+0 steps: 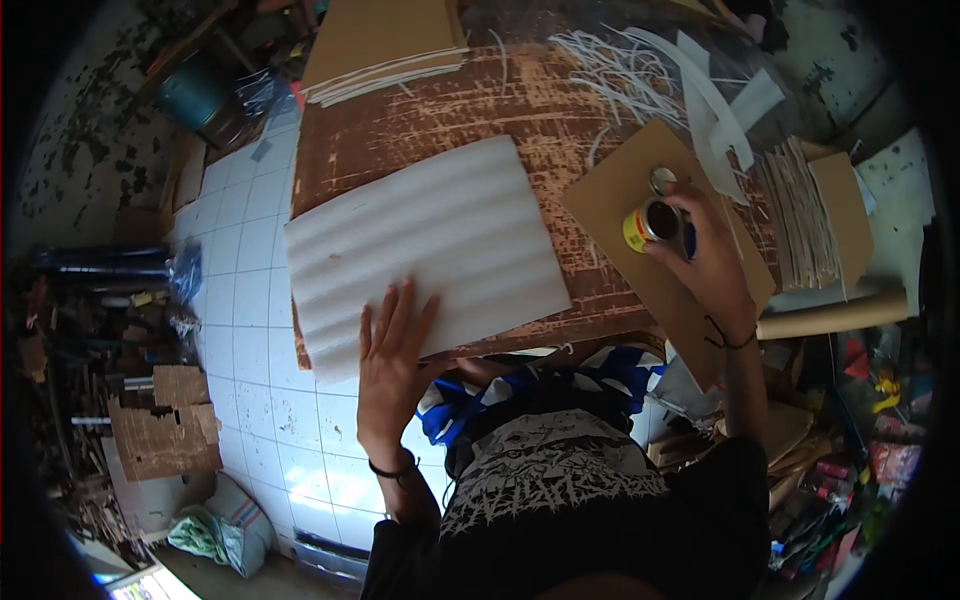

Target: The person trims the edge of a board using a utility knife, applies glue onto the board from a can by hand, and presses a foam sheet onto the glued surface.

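- Head view, work surface: a worn brown table (400,140) carries a white corrugated sheet (430,245) lying flat and skewed, its near-left corner overhanging the table edge above the white tiled floor (250,300).
- Head view, left hand (392,345): open, fingers spread, palm pressed flat on the near edge of the sheet; it grips nothing.
- Head view, right hand (715,265): closed around a small yellow-labelled can (655,222), which stands on a brown cardboard panel (640,190) at the right of the table.
- Handling, sheet: judged light and fairly stiff along its ridges, likely to flex or crease across them; a flat palm or a hold at two opposite edges suits it better than a pinch at one corner.
- Handling, can: rigid, smooth metal, probably slippery if smeared; best held around its wall, upright.
- Containers: the can is open and its inside looks dark; what it holds cannot be told. A round lid (662,180) lies just beyond it on the cardboard.
- Surroundings: white paper strips (625,65) are scattered at the far side of the table, a stack of cardboard sheets (385,45) lies at the far-left corner, a bundle of stacked sheets (800,215) stands at the right, and a cardboard tube (830,318) lies below it.
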Demonstrator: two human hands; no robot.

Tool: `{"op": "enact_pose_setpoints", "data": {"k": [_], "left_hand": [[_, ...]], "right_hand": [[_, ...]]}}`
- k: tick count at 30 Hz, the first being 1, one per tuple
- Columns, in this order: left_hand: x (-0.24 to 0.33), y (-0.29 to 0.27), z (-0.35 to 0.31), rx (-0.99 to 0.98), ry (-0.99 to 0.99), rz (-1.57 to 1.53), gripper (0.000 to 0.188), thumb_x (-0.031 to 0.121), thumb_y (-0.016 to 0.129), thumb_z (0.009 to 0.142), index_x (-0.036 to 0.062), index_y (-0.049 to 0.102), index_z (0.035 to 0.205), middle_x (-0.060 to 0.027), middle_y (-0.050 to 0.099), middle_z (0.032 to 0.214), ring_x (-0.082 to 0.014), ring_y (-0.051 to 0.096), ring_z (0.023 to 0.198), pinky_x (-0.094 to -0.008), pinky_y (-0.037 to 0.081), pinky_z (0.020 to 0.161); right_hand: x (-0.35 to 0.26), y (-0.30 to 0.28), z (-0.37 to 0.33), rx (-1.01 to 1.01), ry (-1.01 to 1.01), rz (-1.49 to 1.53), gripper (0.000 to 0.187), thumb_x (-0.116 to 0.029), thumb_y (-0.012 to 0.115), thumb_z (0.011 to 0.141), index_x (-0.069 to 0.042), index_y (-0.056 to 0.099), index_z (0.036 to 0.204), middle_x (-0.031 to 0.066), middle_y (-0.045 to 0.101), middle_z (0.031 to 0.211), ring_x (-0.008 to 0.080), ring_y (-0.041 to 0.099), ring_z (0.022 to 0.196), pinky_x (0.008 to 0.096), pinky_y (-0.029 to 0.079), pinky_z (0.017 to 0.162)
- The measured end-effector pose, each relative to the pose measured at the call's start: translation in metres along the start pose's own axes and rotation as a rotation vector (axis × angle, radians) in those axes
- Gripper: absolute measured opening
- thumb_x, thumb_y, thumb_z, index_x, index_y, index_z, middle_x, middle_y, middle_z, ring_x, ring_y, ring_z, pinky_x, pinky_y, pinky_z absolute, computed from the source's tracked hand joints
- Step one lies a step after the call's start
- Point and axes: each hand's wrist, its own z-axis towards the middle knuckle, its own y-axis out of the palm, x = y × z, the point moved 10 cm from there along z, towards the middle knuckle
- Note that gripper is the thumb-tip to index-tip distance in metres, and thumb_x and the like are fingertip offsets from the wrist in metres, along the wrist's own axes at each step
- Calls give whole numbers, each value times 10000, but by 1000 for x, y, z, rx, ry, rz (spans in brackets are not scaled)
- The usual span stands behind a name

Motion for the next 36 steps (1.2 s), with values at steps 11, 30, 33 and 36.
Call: {"op": "enact_pose_setpoints", "data": {"k": [11,30,33,36], "left_hand": [[-107,-58,-93,1055,-583,-455,243,178,497,1078,-16,642,1104,-106,666,931,-165,602,910,-326,494,819],[-220,-99,-358,2090,-852,-151,246,217,487,1081,-11,555,1144,-111,561,1154,-205,579,1013,-371,584,899],[-241,-68,-353,2042,-826,-364,268,221,465,1085,-23,545,1163,-120,538,1191,-227,576,1036,-388,590,949],[-254,-27,-358,2043,-950,-502,273,223,463,1072,-9,493,1214,-138,543,1236,-283,642,1071,-404,616,942]], "right_hand": [[-15,12,2,-93,-161,-352,470,-422,812,789,-28,717,1027,116,493,1471,341,502,1311,459,433,1072],[-9,8,6,-127,-165,-302,413,-300,488,1043,24,737,984,155,524,1451,384,453,1325,468,354,1114],[-24,-8,10,-83,-167,-245,446,-315,455,1059,17,741,982,163,525,1452,381,460,1332,456,348,1129],[-38,-34,11,26,-192,-186,514,-355,398,1078,15,741,980,167,538,1440,373,475,1330,448,346,1133]]}}
